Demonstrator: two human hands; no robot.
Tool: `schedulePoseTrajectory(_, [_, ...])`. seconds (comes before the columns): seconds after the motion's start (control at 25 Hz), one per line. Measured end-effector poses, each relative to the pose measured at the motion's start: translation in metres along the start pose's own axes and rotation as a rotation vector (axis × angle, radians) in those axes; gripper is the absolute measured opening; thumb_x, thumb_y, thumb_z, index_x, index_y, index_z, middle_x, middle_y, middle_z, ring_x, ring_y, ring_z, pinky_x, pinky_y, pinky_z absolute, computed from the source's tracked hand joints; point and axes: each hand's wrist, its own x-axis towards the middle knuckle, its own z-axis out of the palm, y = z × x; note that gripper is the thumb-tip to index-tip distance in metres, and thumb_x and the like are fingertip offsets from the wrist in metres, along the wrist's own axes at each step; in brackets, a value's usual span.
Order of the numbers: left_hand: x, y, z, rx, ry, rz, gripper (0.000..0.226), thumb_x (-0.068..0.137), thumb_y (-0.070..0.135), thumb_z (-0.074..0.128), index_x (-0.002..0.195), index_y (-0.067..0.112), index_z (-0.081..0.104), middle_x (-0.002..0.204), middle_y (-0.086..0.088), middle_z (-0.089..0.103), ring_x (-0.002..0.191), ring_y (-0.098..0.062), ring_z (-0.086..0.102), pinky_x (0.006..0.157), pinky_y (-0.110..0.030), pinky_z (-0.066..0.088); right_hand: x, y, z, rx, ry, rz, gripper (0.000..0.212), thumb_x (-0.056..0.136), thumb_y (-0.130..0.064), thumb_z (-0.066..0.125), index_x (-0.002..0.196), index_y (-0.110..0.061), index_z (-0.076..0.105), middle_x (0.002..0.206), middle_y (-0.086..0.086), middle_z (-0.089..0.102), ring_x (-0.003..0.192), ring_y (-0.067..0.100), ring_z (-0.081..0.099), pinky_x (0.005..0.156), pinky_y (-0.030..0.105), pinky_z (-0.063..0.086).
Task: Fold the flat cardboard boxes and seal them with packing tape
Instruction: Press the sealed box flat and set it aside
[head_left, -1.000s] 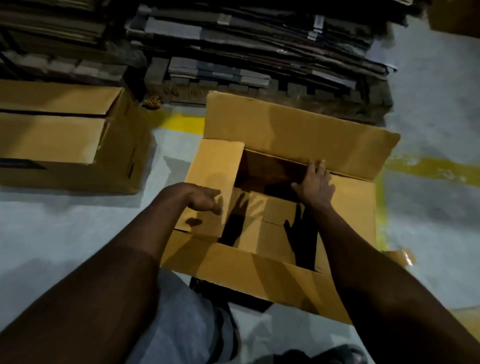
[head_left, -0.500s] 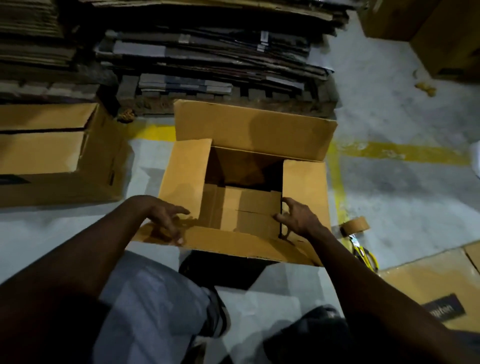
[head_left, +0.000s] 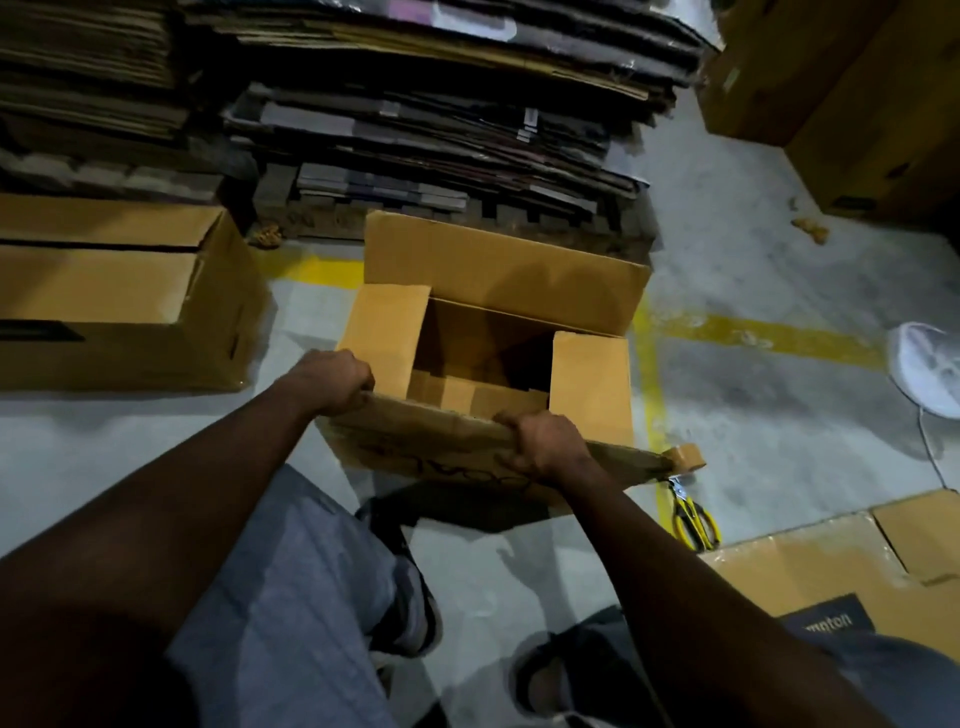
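Note:
An open brown cardboard box (head_left: 498, 280) stands on the grey floor in front of me, its far flap upright and its two side flaps leaning inward. The near flap (head_left: 441, 441), with dark handwriting on its outside, is raised. My left hand (head_left: 332, 382) grips its left end and my right hand (head_left: 545, 441) grips its edge toward the right. A roll of brown packing tape (head_left: 688, 460) lies on the floor just right of the box, partly hidden by the flap.
Yellow-handled scissors (head_left: 693, 517) lie beside the tape. A folded box (head_left: 119, 296) sits at left, more boxes (head_left: 852, 119) at top right, flat cardboard (head_left: 841, 566) at lower right. Stacked flattened cartons (head_left: 415, 119) on a pallet fill the back. A white fan (head_left: 927, 366) is at right.
Both hands left the side flaps and inside of the box, came back to the near flap, gripped it and lifted it up. The view shifted right.

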Motion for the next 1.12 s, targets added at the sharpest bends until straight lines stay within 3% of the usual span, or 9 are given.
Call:
schedulePoseTrajectory(0.16, [0.024, 0.015, -0.009, -0.094, 0.035, -0.138, 0.044, 0.096, 0.022, 0.043, 0.138, 0.035, 0.041, 0.139, -0.011, 0.043, 0.125, -0.038, 0.042, 0.101, -0.053, 0.037, 0.032, 0.011, 0.007, -0.118, 0.321, 0.131, 0.028, 0.097, -0.039, 0.049, 0.122, -0.025, 0.053, 0.114, 0.004, 0.061, 0.108, 0.026, 0.051, 0.087, 0.041, 0.04])
schedulePoseTrajectory(0.28, [0.053, 0.043, -0.024, -0.144, 0.041, -0.045, 0.073, 0.096, 0.032, 0.051, 0.154, 0.032, 0.006, 0.161, -0.009, 0.005, 0.14, -0.04, 0.021, 0.106, -0.057, 0.03, 0.073, 0.021, 0.015, -0.17, 0.322, 0.199, 0.046, 0.093, -0.034, 0.057, 0.135, -0.022, 0.043, 0.128, 0.008, 0.051, 0.114, 0.03, 0.047, 0.091, 0.043, 0.042])
schedulePoseTrajectory(0.36, [0.08, 0.052, -0.02, -0.162, -0.053, 0.072, 0.085, 0.093, 0.04, 0.056, 0.154, 0.031, -0.003, 0.162, -0.007, -0.006, 0.145, -0.037, 0.012, 0.109, -0.054, 0.032, 0.098, 0.029, 0.024, -0.177, 0.251, 0.221, 0.058, 0.089, -0.033, 0.062, 0.141, -0.022, 0.036, 0.135, 0.011, 0.045, 0.119, 0.032, 0.045, 0.094, 0.046, 0.043])
schedulePoseTrajectory(0.52, [0.129, 0.052, 0.005, -0.147, -0.185, 0.144, 0.102, 0.085, 0.044, 0.067, 0.152, 0.034, -0.008, 0.161, -0.004, -0.015, 0.148, -0.033, -0.001, 0.112, -0.052, 0.031, 0.153, 0.056, 0.02, -0.209, 0.223, 0.288, 0.081, 0.087, -0.04, 0.064, 0.153, -0.024, 0.02, 0.159, 0.015, 0.017, 0.144, 0.037, 0.02, 0.113, 0.056, 0.024])
schedulePoseTrajectory(0.72, [0.146, 0.035, 0.031, -0.03, 0.069, 0.109, 0.112, 0.082, 0.048, 0.068, 0.151, 0.025, -0.017, 0.158, -0.015, -0.022, 0.147, -0.04, -0.001, 0.108, -0.055, 0.031, 0.219, 0.075, -0.029, -0.229, 0.458, 0.313, 0.08, 0.087, -0.039, 0.057, 0.155, -0.022, 0.018, 0.163, 0.019, 0.006, 0.149, 0.04, 0.007, 0.117, 0.061, 0.01])
schedulePoseTrajectory(0.88, [0.151, 0.021, 0.052, -0.031, 0.084, 0.02, 0.117, 0.081, 0.054, 0.065, 0.149, 0.021, -0.024, 0.158, -0.018, -0.022, 0.146, -0.042, -0.006, 0.111, -0.058, 0.022, 0.268, 0.078, -0.071, -0.33, 0.411, 0.254, 0.081, 0.09, -0.053, 0.051, 0.156, -0.022, 0.013, 0.163, 0.017, 0.007, 0.15, 0.039, 0.002, 0.115, 0.063, 0.001])
schedulePoseTrajectory(0.96, [0.155, 0.02, 0.051, -0.06, 0.114, -0.001, 0.121, 0.078, 0.054, 0.067, 0.147, 0.022, -0.027, 0.156, -0.018, -0.026, 0.146, -0.042, -0.009, 0.113, -0.059, 0.018, 0.279, 0.081, -0.084, -0.372, 0.38, 0.26, 0.076, 0.092, -0.059, 0.045, 0.153, -0.02, 0.023, 0.159, 0.017, 0.024, 0.148, 0.039, 0.012, 0.115, 0.064, 0.003])
schedulePoseTrajectory(1.04, [0.154, 0.021, 0.045, -0.068, 0.164, -0.026, 0.127, 0.074, 0.055, 0.071, 0.147, 0.024, -0.028, 0.155, -0.018, -0.028, 0.146, -0.043, -0.01, 0.112, -0.061, 0.017, 0.273, 0.081, -0.087, -0.302, 0.465, 0.249, 0.058, 0.095, -0.054, 0.041, 0.139, -0.016, 0.044, 0.139, 0.017, 0.048, 0.133, 0.038, 0.039, 0.11, 0.058, 0.023])
schedulePoseTrajectory(1.12, [0.151, 0.019, 0.041, -0.066, 0.265, -0.061, 0.132, 0.067, 0.057, 0.075, 0.148, 0.028, -0.025, 0.156, -0.019, -0.026, 0.145, -0.046, -0.007, 0.108, -0.064, 0.02, 0.251, 0.075, -0.075, -0.266, 0.581, 0.179, 0.047, 0.097, -0.05, 0.034, 0.116, -0.015, 0.059, 0.112, 0.014, 0.059, 0.105, 0.035, 0.054, 0.087, 0.046, 0.04])
